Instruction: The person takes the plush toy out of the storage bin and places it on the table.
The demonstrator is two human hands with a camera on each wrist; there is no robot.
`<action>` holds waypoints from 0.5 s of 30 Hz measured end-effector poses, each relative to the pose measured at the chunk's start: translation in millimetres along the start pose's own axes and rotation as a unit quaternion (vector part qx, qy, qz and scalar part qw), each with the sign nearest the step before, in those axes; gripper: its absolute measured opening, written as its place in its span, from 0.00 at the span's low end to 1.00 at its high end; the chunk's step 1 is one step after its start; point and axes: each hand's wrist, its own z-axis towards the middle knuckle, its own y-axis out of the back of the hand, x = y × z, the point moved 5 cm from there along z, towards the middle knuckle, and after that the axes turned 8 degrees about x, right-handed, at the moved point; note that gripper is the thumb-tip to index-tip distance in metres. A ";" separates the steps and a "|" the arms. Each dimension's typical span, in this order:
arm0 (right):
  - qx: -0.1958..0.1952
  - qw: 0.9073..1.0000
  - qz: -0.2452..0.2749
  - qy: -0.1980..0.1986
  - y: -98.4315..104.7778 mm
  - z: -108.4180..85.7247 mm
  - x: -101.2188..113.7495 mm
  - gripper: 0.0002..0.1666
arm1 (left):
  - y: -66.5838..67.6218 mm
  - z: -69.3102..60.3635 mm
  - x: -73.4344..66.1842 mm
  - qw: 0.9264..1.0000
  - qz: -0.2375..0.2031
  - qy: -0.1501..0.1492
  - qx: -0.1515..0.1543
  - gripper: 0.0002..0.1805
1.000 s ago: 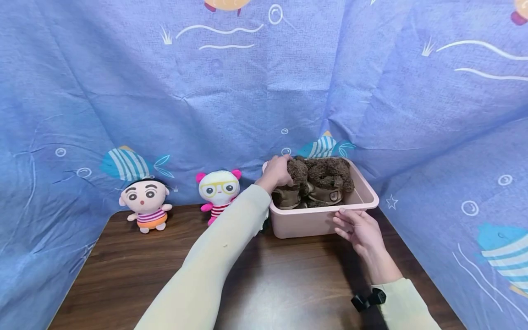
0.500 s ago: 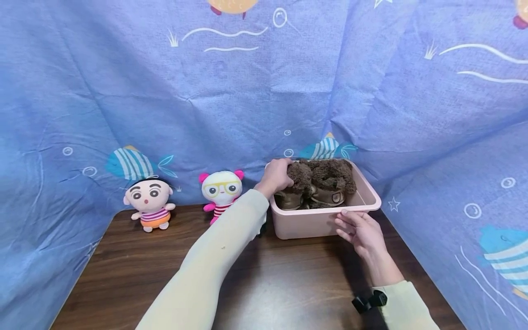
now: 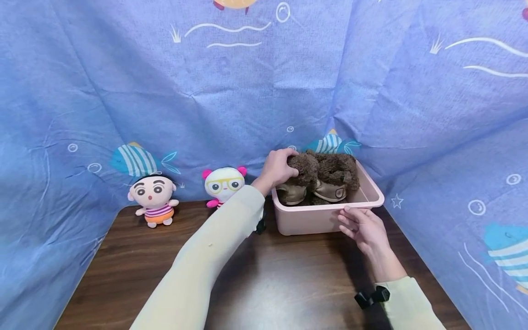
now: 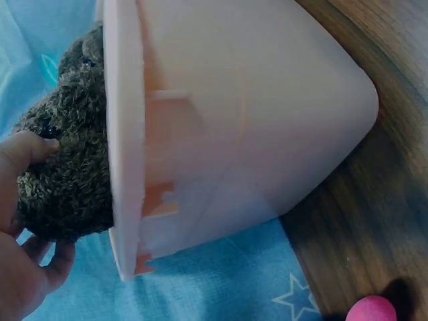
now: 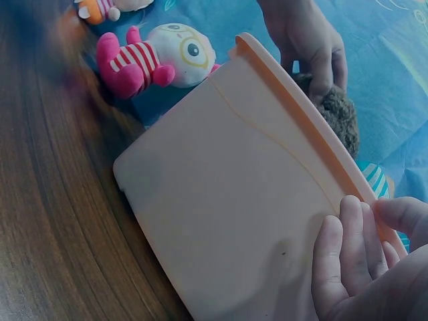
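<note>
Two furry brown items with shiny brown fronts, looking like a pair of furry shoes, sit side by side in a pink plastic bin [image 3: 307, 222]. My left hand [image 3: 277, 168] grips the fuzzy top of the left furry shoe [image 3: 305, 167], with the thumb on the near side. The right furry shoe [image 3: 337, 170] bears a small badge on its front. In the left wrist view, the held fuzzy part [image 4: 70, 154] rises above the rim. My right hand [image 3: 365, 227] pinches the bin's front rim, thumb over the edge and fingers against the outside wall.
A white-and-pink panda plush [image 3: 224, 183] with yellow glasses sits left of the bin, partly behind my left sleeve. Farther left is a boy plush [image 3: 152, 199] in a striped shirt. Blue fish-print cloth [image 3: 231, 101] hangs behind the brown wooden table [image 3: 136, 270].
My left hand and the left furry shoe have risen slightly in the bin. The right hand keeps its hold on the rim. The head view has shifted a little.
</note>
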 end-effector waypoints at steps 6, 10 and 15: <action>-0.006 1.000 0.002 -0.006 0.8 0.2 2.0 0.06 | 8.0 -4.1 -6.2 0.999 -0.032 -0.007 -0.010 0.29; -0.004 1.000 0.004 -0.005 0.0 0.1 1.8 0.05 | 16.7 -7.4 -8.4 0.998 -0.053 -0.012 -0.021 0.29; -0.009 1.000 -0.004 -0.008 -0.4 -1.3 0.8 0.06 | 29.1 -10.7 -12.0 0.997 -0.062 -0.019 -0.034 0.29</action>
